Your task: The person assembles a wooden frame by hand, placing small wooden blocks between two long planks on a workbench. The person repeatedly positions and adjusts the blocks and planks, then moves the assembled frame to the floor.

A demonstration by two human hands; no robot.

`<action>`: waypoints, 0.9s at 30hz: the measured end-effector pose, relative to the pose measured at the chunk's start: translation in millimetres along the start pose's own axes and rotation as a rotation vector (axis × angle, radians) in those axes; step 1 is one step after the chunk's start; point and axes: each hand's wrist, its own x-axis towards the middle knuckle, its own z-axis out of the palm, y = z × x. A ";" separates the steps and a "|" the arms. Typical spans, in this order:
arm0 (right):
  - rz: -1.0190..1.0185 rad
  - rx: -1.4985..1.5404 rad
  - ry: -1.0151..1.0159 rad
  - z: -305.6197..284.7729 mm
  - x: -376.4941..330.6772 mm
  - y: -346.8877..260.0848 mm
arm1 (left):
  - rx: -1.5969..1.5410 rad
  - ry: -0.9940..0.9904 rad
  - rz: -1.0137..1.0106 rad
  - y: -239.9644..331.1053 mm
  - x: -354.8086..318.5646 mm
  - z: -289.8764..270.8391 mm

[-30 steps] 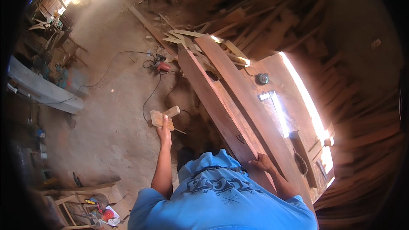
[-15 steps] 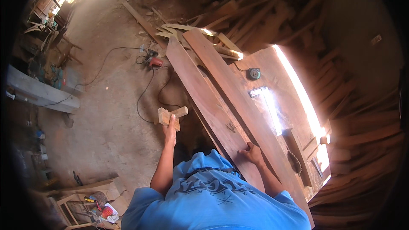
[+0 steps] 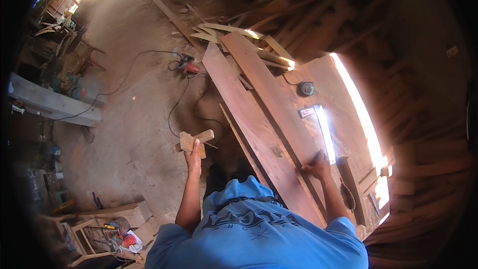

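Off to the left of the boards, my left hand [image 3: 193, 157] is closed round a pale wooden block with a crosspiece [image 3: 188, 142], its thumb lying along the wood. Two long reddish-brown boards slant side by side across the bench. Over the right board [image 3: 269, 97] lies my right hand [image 3: 317, 168], thumb toward the board's left edge and fingers toward its right edge, seeming to grip it. Those fingertips are close to the bright blade of a try square [image 3: 326, 137]. Nearer my body's centre is the left board [image 3: 244, 104], with no hand on it.
A tape measure [image 3: 305, 88] rests on the bench [image 3: 336, 92] beyond the square. On the floor are a red corded power tool [image 3: 189, 67] and its trailing cable. Offcuts [image 3: 276, 52] crowd the boards' far ends. A wooden frame with tools [image 3: 107, 234] stands lower left.
My right hand has left the left board and moved right onto the right board. My left hand still holds the wooden block, slightly lower. The view has shifted a little.
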 end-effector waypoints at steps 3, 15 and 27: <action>0.084 0.039 0.007 0.4 -4.4 -7.5 | 0.000 -0.004 -0.040 -3.4 4.8 -6.4; 0.162 -0.082 0.319 11.5 -50.5 -54.8 | -0.023 -0.153 -0.064 1.0 52.7 -8.1; 0.241 -0.205 0.613 41.3 -72.1 -82.2 | 0.038 -0.182 -0.068 16.5 87.9 -3.2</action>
